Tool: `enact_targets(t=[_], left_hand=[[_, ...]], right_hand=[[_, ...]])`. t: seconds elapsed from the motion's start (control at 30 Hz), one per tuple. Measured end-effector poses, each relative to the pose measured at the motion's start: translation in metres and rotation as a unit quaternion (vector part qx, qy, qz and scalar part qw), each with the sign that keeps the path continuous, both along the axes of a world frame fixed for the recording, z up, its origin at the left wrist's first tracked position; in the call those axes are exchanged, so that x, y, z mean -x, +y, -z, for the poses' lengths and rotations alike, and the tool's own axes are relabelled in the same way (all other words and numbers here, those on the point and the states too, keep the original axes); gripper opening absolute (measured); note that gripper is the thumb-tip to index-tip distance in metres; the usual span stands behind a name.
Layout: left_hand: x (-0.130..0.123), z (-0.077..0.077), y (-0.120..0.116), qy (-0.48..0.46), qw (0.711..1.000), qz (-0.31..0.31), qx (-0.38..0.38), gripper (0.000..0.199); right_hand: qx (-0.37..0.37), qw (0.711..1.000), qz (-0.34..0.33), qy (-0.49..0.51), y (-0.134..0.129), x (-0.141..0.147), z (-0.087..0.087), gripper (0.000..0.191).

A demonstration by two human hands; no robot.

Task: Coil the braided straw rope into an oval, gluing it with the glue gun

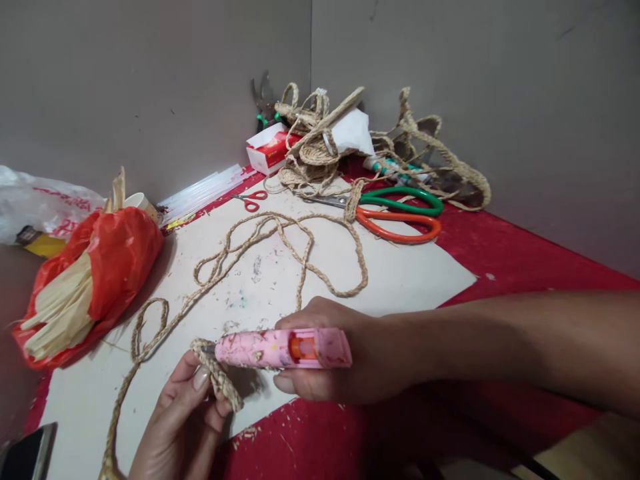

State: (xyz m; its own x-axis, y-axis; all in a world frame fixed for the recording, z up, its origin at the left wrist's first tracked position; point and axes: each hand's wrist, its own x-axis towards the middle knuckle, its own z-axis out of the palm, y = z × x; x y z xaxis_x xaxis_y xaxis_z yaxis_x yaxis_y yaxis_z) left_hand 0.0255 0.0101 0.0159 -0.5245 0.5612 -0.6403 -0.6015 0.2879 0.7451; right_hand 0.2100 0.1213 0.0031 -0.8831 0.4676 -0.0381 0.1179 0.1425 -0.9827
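One small pair of scissors [247, 198] and one large pair [367, 199] make two. Plastic bags also number two: one red bag [125, 250], one translucent bag [45, 207]. There is one glue gun [255, 348], one carton [273, 155], one phone [27, 453]. Clear sticks [205, 193] and braided cords [364, 267] overlap too much to count.

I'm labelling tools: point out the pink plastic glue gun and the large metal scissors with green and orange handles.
Pink plastic glue gun [276, 349]: head view, on its pink body.
Large metal scissors with green and orange handles [365, 215]: head view, on the orange handle.

The glue gun [253, 349] has its handle hidden.
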Motion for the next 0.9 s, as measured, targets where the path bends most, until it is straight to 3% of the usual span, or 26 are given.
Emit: enact_targets(t=[0.23,0.5,0.9], left_hand=[[0.0101,0.0052,-0.0061,-0.007,0.999,0.042,-0.012,0.033],[0.0038,0.0026,0.0005,0.002,1.0,-0.01,0.005,0.028],[0.0098,0.0075,-0.003,-0.01,1.0,-0.012,-0.005,0.023]], right_hand=[[-0.013,1.0,-0.008,0.008,0.0002,-0.0028,-0.0011,0.028],[-0.031,0.999,-0.016,0.005,0.0003,-0.0028,-0.0036,0.028],[-0.058,0.998,-0.015,0.008,-0.0009,-0.0032,-0.0002,0.03]])
